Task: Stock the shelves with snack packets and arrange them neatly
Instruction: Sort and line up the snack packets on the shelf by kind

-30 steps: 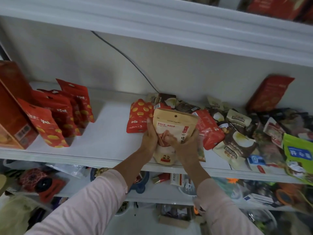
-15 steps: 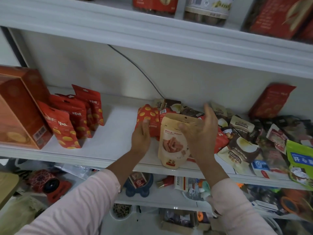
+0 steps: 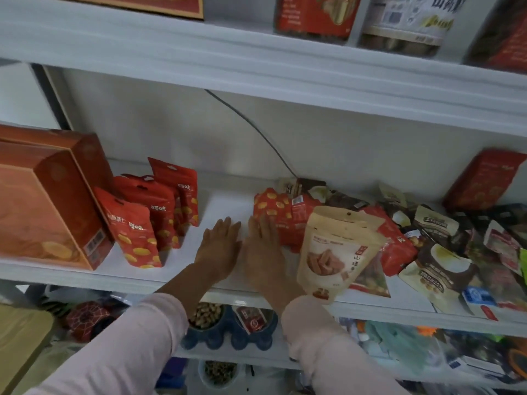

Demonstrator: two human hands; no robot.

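Both hands lie palm down on the bare middle of the white shelf board (image 3: 225, 201), side by side, holding nothing. The left hand (image 3: 218, 246) has its fingers straight and close together; the right hand (image 3: 263, 252) is flat too, its fingertips reaching the edge of a red packet with yellow dots (image 3: 273, 206) that lies on the shelf, though the blur hides whether they touch. Just right of the right hand, a beige paper stand-up pouch (image 3: 336, 252) stands upright at the shelf's front edge, its printed face outward. Behind and right of it sprawls a loose heap of mixed snack packets (image 3: 445, 246). To the left, well apart from the hands, a row of upright red pouches (image 3: 134, 232) stands beside a large orange carton (image 3: 48, 201).
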